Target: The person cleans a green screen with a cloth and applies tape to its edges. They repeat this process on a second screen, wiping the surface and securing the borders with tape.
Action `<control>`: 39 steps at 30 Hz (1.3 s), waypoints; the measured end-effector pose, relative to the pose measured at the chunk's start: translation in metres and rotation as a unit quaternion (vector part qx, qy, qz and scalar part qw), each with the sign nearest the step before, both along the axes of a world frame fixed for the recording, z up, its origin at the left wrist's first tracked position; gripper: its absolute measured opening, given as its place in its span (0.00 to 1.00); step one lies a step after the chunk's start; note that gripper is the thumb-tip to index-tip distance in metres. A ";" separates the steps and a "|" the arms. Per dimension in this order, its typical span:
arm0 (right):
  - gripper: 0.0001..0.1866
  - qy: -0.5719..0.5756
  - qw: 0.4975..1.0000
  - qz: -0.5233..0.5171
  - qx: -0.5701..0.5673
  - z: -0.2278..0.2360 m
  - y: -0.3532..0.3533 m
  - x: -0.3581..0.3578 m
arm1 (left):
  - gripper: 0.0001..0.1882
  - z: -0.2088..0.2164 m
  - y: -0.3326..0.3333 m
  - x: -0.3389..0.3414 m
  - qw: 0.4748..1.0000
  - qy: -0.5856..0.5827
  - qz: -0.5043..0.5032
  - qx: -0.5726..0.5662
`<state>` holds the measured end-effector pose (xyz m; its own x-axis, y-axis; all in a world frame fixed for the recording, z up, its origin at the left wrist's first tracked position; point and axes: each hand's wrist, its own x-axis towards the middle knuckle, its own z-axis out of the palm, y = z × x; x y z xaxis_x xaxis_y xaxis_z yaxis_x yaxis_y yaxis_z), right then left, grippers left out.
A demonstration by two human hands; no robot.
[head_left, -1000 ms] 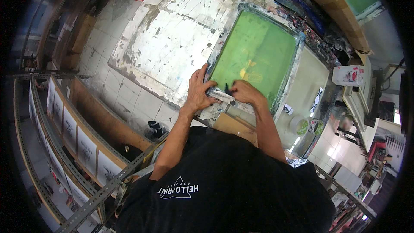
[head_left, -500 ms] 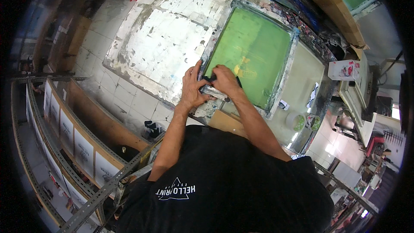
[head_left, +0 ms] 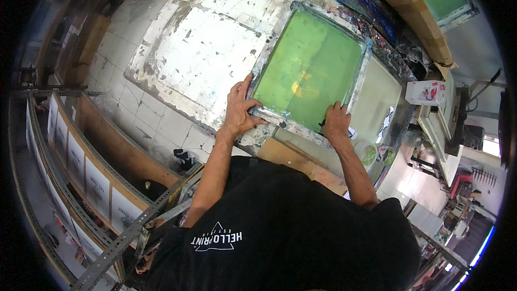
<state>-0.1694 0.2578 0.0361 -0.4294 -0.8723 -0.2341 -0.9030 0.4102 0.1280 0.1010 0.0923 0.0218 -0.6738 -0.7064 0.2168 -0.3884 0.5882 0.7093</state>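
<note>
A screen printing frame (head_left: 298, 127) with green mesh (head_left: 323, 43) lies on the worktable, and a yellow design (head_left: 303, 85) shows in the mesh. My left hand (head_left: 239, 110) grips the frame's near left corner, its fingers along the left rail and its thumb at the near rail. Over the near right corner, my right hand (head_left: 337, 122) is closed on a small black piece (head_left: 323, 124). Most of that piece is hidden under the fingers, so its kind cannot be made out.
A paint-stained white board (head_left: 199, 48) spreads left of the frame. Brown board pieces (head_left: 296, 161) lie at the near edge. A tub (head_left: 367, 153) and a white box (head_left: 425, 92) stand to the right. Metal-edged shelving (head_left: 102, 183) fills the lower left.
My right hand has moved right and toward me with the black piece, from near the left hand to the near right corner. My left hand keeps its place on the frame.
</note>
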 end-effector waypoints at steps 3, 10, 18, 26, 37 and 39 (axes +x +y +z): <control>0.13 -0.008 0.998 -0.022 -0.064 -0.012 -0.004 -0.013 | 0.27 0.007 0.000 -0.003 1.000 -0.014 0.002 0.009; 0.15 -0.306 0.946 -0.012 -0.110 0.015 -0.014 -0.033 | 0.27 0.010 0.001 -0.002 1.000 -0.018 0.008 0.011; 0.18 -0.108 0.990 0.094 -0.012 0.016 0.012 -0.019 | 0.27 0.003 0.000 -0.001 1.000 0.011 -0.001 -0.001; 0.20 -0.326 0.920 0.139 -0.165 -0.021 -0.035 0.010 | 0.30 0.005 0.002 -0.001 1.000 0.002 0.004 0.004; 0.15 -0.459 0.837 0.161 -0.250 -0.022 -0.120 0.085 | 0.37 -0.001 -0.002 -0.001 1.000 0.023 0.003 0.013; 0.17 -0.394 0.881 0.182 -0.188 -0.014 -0.099 0.059 | 0.35 0.001 -0.001 0.000 1.000 -0.004 -0.001 -0.004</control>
<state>-0.1100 0.1583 0.0221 0.0616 -0.9981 0.0015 -0.7308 -0.0461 -0.6810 0.1007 0.0909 0.0224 -0.6769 -0.7034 0.2170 -0.3926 0.5944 0.7019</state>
